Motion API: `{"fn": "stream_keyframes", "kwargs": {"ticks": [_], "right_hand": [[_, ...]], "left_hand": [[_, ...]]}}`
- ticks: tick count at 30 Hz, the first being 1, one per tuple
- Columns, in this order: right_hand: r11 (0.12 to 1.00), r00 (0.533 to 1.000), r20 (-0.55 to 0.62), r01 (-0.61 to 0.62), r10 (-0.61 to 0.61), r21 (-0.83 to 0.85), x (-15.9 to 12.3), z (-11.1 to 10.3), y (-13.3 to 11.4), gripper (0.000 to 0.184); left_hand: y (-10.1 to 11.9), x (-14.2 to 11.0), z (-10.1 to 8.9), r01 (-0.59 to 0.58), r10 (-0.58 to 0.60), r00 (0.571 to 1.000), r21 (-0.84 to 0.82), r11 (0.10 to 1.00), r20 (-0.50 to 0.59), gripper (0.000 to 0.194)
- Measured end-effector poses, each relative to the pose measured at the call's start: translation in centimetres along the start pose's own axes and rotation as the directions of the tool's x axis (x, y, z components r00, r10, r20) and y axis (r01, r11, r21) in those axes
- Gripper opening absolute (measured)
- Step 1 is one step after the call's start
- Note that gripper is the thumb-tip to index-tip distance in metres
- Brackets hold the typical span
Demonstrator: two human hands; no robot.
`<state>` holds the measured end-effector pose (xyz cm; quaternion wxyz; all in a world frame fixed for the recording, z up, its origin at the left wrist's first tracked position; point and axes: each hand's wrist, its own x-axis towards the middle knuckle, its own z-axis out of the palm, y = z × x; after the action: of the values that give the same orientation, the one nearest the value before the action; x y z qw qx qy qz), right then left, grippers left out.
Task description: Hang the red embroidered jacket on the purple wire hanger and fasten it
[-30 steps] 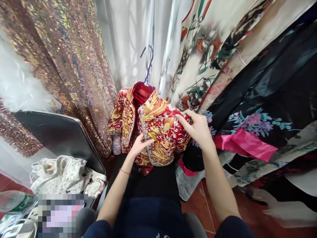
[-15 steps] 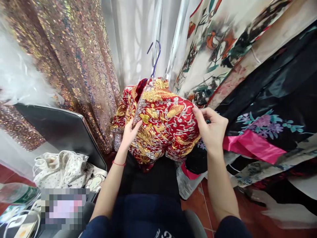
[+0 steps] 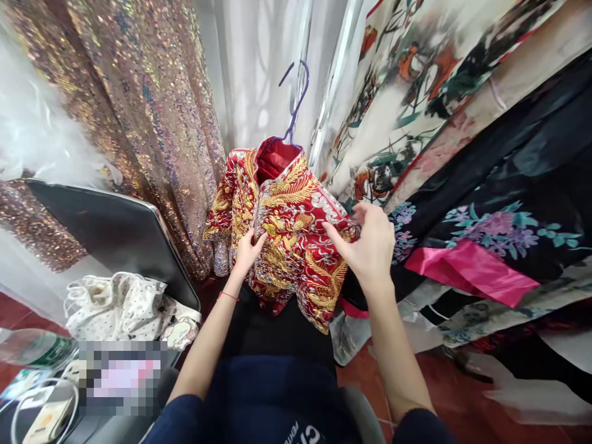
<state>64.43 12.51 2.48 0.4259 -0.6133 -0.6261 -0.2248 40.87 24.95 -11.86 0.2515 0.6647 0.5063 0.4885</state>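
A red jacket (image 3: 319, 216) with dense gold and silver embroidery hangs on a purple hanger (image 3: 296, 114) in front of me. Its collar stands open at the top, showing red lining, and both short sleeves hang down. My left hand (image 3: 247, 251) pinches the front edge near the middle, thumb on the outside and fingers partly hidden behind the cloth. At the sleeve on the right, my right hand (image 3: 372, 243) has its thumb and index finger spread apart, the thumb against the embroidered cloth. The other fingers of this hand are mostly hidden.
A sequined curtain-like cloth (image 3: 152, 92) hangs at left, above a dark upright panel (image 3: 106, 234). White spotted fabric (image 3: 111, 305), a plastic bottle (image 3: 37, 348) and a cable (image 3: 76, 401) lie lower left. Floral garments (image 3: 499, 228) and a pink ribbon (image 3: 481, 274) hang at right.
My right hand has moved left and its thumb and index finger have spread. The sleeve it held out now hangs down. The jacket's collar has opened toward me and the hanger shows higher.
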Motion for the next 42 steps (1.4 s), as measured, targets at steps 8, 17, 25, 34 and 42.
{"fn": "stream_keyframes", "kwargs": {"ticks": [8, 17, 25, 34, 42], "right_hand": [[0.983, 0.983, 0.109, 0.159, -0.149, -0.092, 3.4, 5.2, 2.7, 0.055], [0.984, 0.997, 0.045, 0.065, -0.058, -0.169, 5.6, 6.9, 3.4, 0.048], [0.98, 0.977, 0.107, 0.172, -0.182, 0.1, 2.3, 9.9, -4.5, 0.048], [0.959, 0.991, 0.087, 0.073, -0.1, 0.273, 5.1, 9.7, -7.6, 0.023], [0.776, 0.996, 0.043, 0.031, -0.074, 0.629, 6.2, 7.5, -8.6, 0.022]], "left_hand": [[2.4, 2.3, -2.7, -0.079, 0.083, 0.941, 0.027, 0.997, -0.327, 0.028], [5.8, 9.1, -10.0, -0.251, 0.467, 0.713, 0.432, 0.866, -0.522, 0.054], [8.0, 11.2, -15.7, -0.421, 0.456, 0.89, 0.352, 0.836, -0.016, 0.026], [7.3, 10.1, -15.1, -0.442, 0.498, 0.849, 0.278, 0.853, -0.179, 0.027], [9.5, 9.7, -16.1, -0.449, 0.634, 0.668, 0.469, 0.761, -0.39, 0.026]]}}
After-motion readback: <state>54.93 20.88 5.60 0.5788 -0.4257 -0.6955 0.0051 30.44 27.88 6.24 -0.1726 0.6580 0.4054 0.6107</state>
